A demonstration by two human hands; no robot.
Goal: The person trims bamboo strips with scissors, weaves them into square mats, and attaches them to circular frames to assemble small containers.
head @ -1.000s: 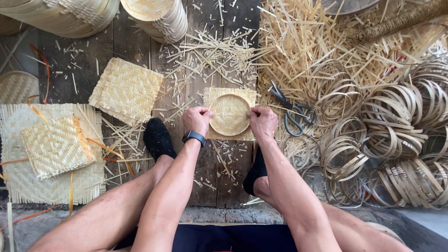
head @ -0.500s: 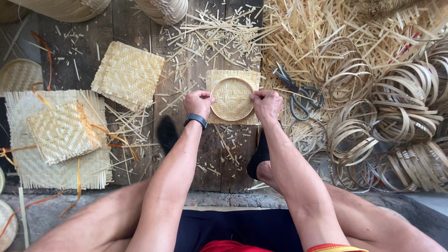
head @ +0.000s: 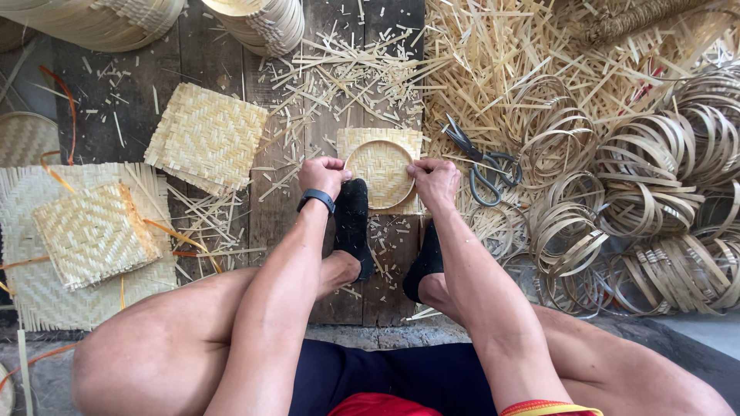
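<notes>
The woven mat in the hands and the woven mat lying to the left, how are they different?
The held woven mat has a round hoop pressed on it; the loose woven mat has none. The left hand and right hand grip the held one; the loose one lies untouched and tilted. Both are square, pale woven strips.

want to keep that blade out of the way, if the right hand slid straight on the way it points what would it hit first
Probably the round woven tray that the right hand already touches; the scissors lie off to its side.
</notes>
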